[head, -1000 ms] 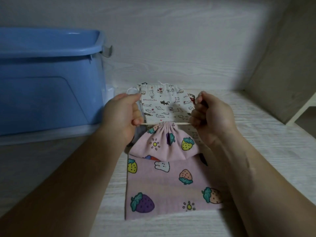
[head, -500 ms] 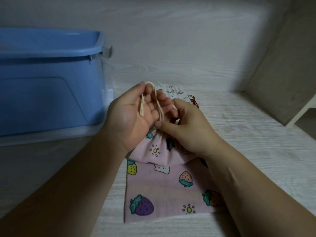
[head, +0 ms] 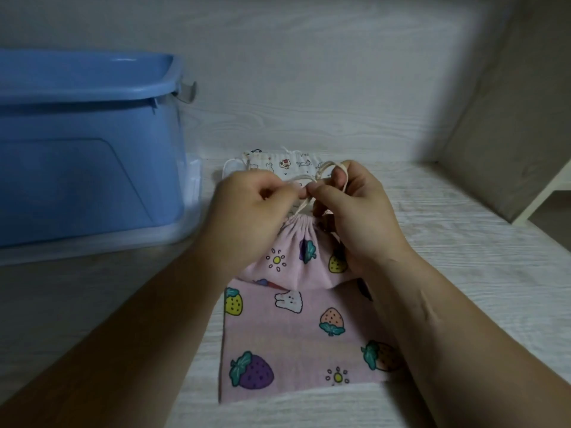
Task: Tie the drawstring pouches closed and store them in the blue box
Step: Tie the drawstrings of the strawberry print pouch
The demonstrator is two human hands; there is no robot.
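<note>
At the middle of the surface (head: 463, 273), the pink pouch (head: 293, 329) lies with its long axis running 12 to 6 o'clock, its gathered neck at the 12 end. Both hands meet just above that neck. The left hand (head: 247, 211) pinches the drawstring (head: 327, 166) from 9 o'clock, and the right hand (head: 358, 208) pinches it from 3 o'clock, with a loop over its fingers (head: 340, 177). The knot looks unfinished, so the ends likely need pulling apart along 9 to 3. A white pouch (head: 272, 162) lies at 12 o'clock. The blue box (head: 86, 168) stands at 10 o'clock, nearer the left hand. No writing is legible.
</note>
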